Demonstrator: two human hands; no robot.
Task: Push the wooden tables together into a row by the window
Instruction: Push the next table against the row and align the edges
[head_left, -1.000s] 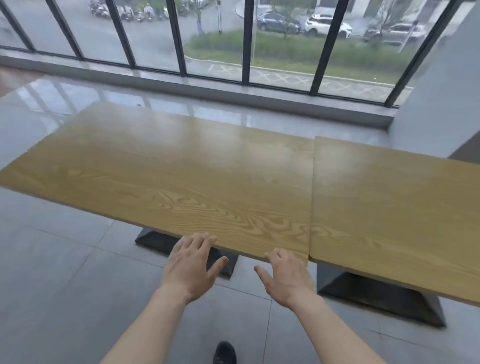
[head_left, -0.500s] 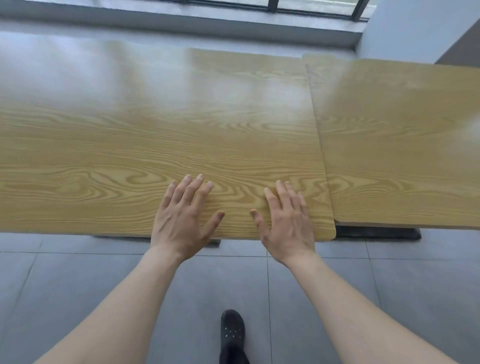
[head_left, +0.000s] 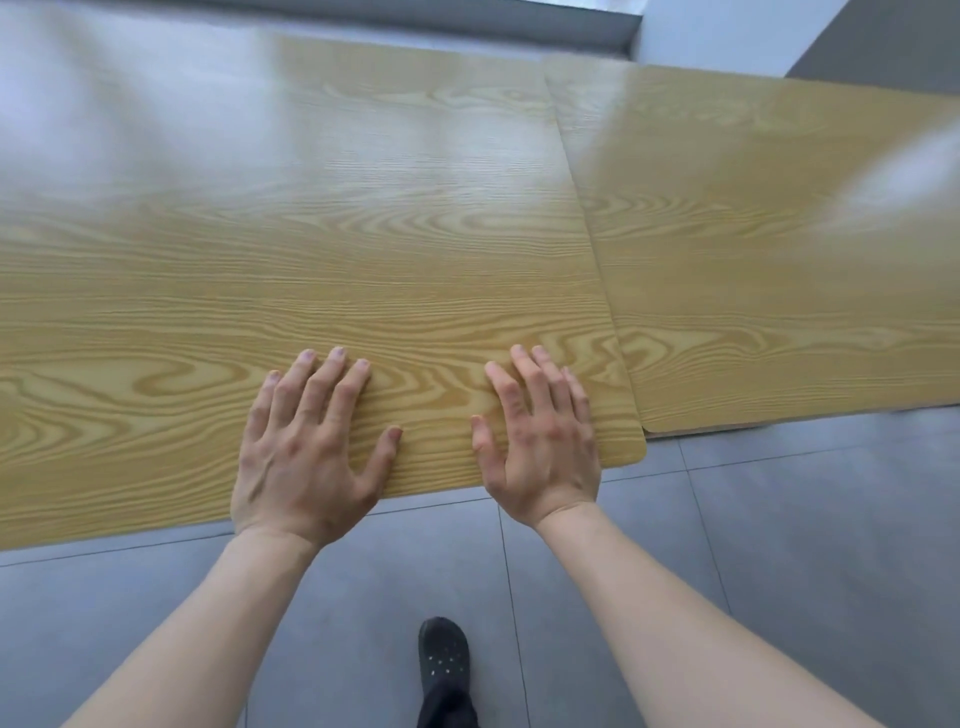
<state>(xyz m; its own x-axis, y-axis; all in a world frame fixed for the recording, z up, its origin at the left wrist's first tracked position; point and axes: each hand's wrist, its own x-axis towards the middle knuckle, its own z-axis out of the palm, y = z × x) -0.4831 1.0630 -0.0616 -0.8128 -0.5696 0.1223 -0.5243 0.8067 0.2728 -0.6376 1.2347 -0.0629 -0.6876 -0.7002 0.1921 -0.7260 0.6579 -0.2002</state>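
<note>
Wooden tables, two, light oak-grain tops, set side by side. Left table (head_left: 322, 249): large top filling most of the view, near edge running along the grey floor tiles (head_left: 779, 545), near right corner rounded. Right table (head_left: 769, 270): its left edge lies tight against the left table's right edge, seam visible from front to back; its near edge sits slightly farther back than the left table's, so the corners do not line up.

Left hand (head_left: 306, 447): flat, palm down on the left table's near edge, fingers spread and extended, thumb out to the right; nothing grasped.

Right hand (head_left: 540, 441): flat, palm down on the same top, just beside the rounded corner, fingers extended and close together, thumb out to the left; nothing grasped. The hands are apart from one another.

Both bare forearms reach in from the lower edge of the view.

Black shoe (head_left: 444, 660): on the floor between the forearms.

Grey ledge (head_left: 415, 21): along the far side beyond the tables.
</note>
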